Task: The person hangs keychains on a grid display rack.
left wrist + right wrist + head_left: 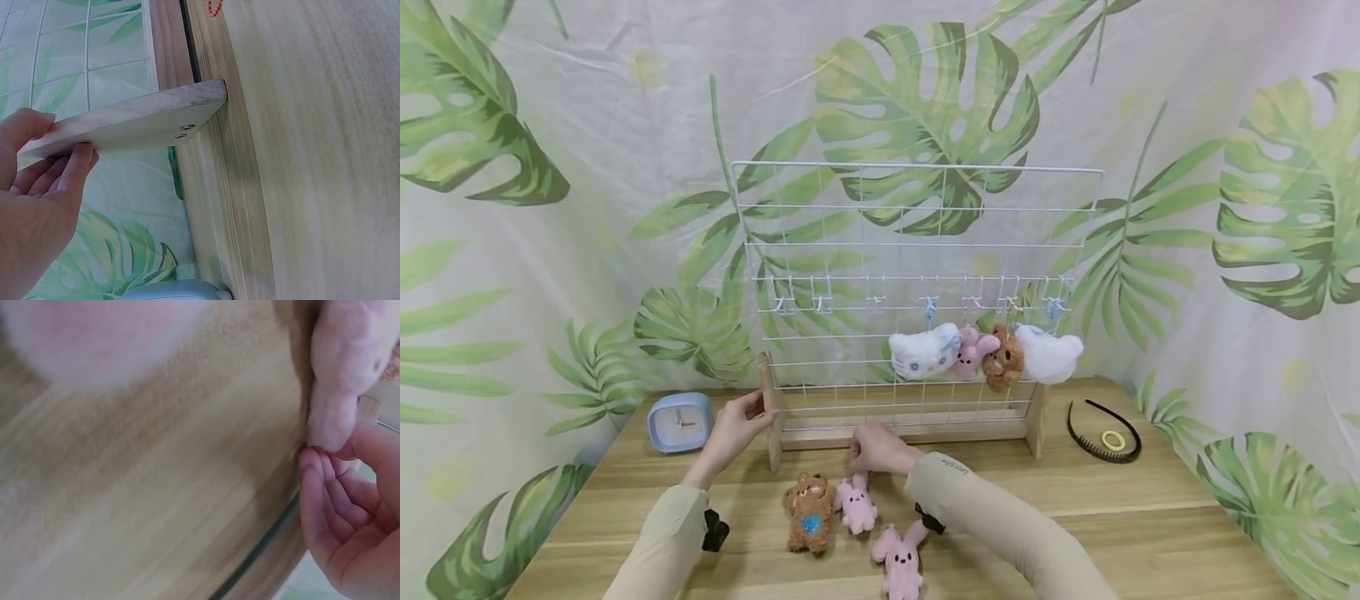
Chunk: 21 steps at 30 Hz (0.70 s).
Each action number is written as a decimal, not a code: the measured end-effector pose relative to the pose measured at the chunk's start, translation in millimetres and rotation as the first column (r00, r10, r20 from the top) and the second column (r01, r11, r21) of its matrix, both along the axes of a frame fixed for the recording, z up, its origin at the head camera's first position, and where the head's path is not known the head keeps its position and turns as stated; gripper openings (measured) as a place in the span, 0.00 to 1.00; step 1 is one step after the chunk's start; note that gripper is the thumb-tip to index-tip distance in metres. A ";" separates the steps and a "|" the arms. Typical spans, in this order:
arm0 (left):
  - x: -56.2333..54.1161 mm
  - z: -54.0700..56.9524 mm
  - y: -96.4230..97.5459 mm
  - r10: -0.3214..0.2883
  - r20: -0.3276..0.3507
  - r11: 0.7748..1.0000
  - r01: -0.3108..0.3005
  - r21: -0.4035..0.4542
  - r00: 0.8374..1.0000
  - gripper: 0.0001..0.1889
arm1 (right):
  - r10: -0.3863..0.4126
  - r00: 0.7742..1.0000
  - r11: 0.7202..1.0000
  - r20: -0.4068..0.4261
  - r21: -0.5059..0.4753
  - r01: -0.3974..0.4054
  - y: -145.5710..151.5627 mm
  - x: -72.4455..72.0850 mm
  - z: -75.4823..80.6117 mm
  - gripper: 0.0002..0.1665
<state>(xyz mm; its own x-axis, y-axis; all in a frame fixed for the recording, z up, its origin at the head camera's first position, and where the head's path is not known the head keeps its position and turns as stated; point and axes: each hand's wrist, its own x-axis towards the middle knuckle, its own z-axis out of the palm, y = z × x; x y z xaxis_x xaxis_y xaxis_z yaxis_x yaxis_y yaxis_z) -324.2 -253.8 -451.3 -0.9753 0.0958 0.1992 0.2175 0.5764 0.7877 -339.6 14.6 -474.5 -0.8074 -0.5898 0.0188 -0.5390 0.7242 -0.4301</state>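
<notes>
My left hand (pixel 739 427) grips the wooden side post (pixel 770 412) of a white wire grid rack (pixel 917 225). In the left wrist view, thumb and fingers lie on opposite faces of that post (pixel 144 115). My right hand (pixel 883 450) is low in front of the rack, pinching the ear tip of a small pink plush bunny (pixel 857 506) on the table. The right wrist view has the fingertips at the end of that bunny's ear (pixel 331 422). Left of it lies a brown plush bear (pixel 810 515) with a blue patch. A second pink plush bunny (pixel 902 562) lies nearer the front edge.
From the rack's hooks hang a white plush (pixel 925 352), a pink bunny (pixel 973 350), a brown bear (pixel 1003 358) and another white plush (pixel 1051 357). A blue clock (pixel 680 422) stands at left. A black headband (pixel 1101 452) and yellow ring (pixel 1113 441) lie at right.
</notes>
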 end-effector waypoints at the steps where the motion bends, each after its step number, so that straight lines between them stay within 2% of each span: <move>1: -0.3 -0.2 0.3 -0.002 -0.002 1.000 0.002 0.001 1.000 0.29 | -0.004 1.000 1.000 0.009 -0.008 0.004 2.1 -0.4 1.4 0.20; 3: -1.1 -0.9 0.3 -0.005 -0.010 1.000 0.005 -0.003 1.000 0.29 | -0.006 1.000 1.000 0.030 -0.031 0.007 6.6 -0.5 5.7 0.13; 8: -1.3 -1.6 0.8 -0.008 -0.007 1.000 0.008 -0.001 1.000 0.29 | 0.043 0.999 0.995 -0.022 -0.090 -0.045 19.5 3.9 22.7 0.05; 16: 0.5 -1.2 -0.8 -0.020 0.001 1.000 0.020 0.009 1.000 0.29 | 0.085 0.984 0.979 -0.158 -0.170 -0.112 35.5 20.6 55.7 0.06; 21: -0.2 -0.9 -0.8 -0.020 0.005 1.000 0.020 0.007 1.000 0.30 | 0.106 0.964 0.962 -0.245 -0.221 -0.162 44.0 33.6 80.8 0.06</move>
